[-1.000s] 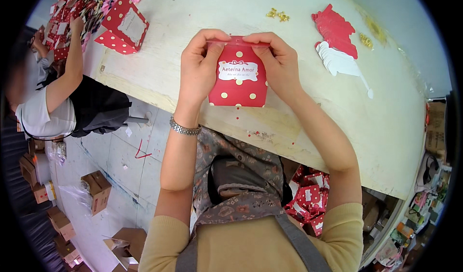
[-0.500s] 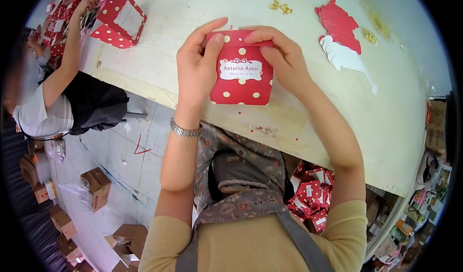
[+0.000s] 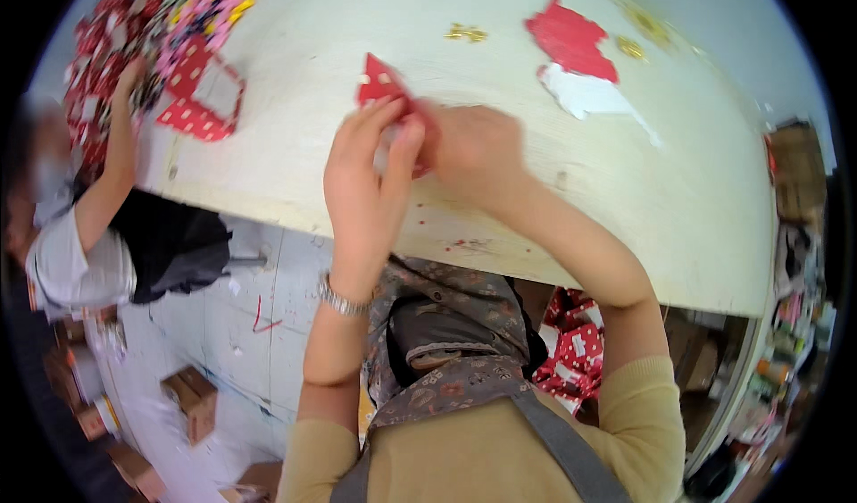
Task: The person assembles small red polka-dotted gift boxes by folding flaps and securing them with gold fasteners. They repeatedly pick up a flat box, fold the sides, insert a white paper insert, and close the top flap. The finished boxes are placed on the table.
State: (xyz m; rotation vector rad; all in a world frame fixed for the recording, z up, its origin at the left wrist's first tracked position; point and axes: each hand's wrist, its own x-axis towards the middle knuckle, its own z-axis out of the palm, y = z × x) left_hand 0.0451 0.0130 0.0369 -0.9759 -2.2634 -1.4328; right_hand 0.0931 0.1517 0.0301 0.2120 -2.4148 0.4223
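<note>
A red polka-dot gift box (image 3: 382,82) of folded card is turned edge-on above the table, partly covered by my hands. My left hand (image 3: 366,177) is closed around its near left side, thumb and fingers pressed to the card. Against the box's right side is my right hand (image 3: 478,150), smeared by motion; its fingertips are hidden, so its grip cannot be made out. Farther left on the table stands another red polka-dot box (image 3: 203,92) with a pale label.
Gold bows (image 3: 466,33) lie beyond my hands. To the right are red card cutouts (image 3: 571,39), white card cutouts (image 3: 585,91) and a gold bundle (image 3: 630,48). A co-worker's arm (image 3: 112,164) reaches toward a colourful pile (image 3: 98,83). Small red boxes (image 3: 576,351) fill the space below the table edge.
The box has turned from label-facing to edge-on and shifted left. My right hand has moved left and down from its top flap. The whole view has shifted slightly.
</note>
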